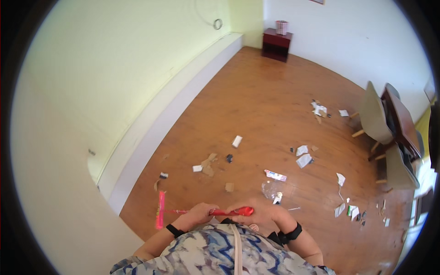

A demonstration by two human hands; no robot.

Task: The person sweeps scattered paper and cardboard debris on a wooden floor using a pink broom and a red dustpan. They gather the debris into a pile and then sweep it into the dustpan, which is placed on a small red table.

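A red-handled broom (217, 212) lies crosswise in front of my body. Its pink head (160, 210) is off to the left, close to the pale wall's curved edge. Midway along the handle, my left hand (198, 216) has its fingers wrapped round it. My right hand (261, 210) grips the handle near its thick red end. Below the hands, my patterned top hides part of the floor. Just beyond my right hand lie a clear plastic wrapper (270, 189) and a white scrap with a dark part (277, 198).
Paper and cardboard scraps, including torn brown cardboard (208, 166), a white box (237, 141) and a pink-and-white packet (275, 175), litter the wooden floor (247, 103). A white ledge (178, 127) runs along the left. Chairs (372, 117) and a table (400, 117) stand right; a striped bin (282, 27) tops a dark red nightstand (276, 43).
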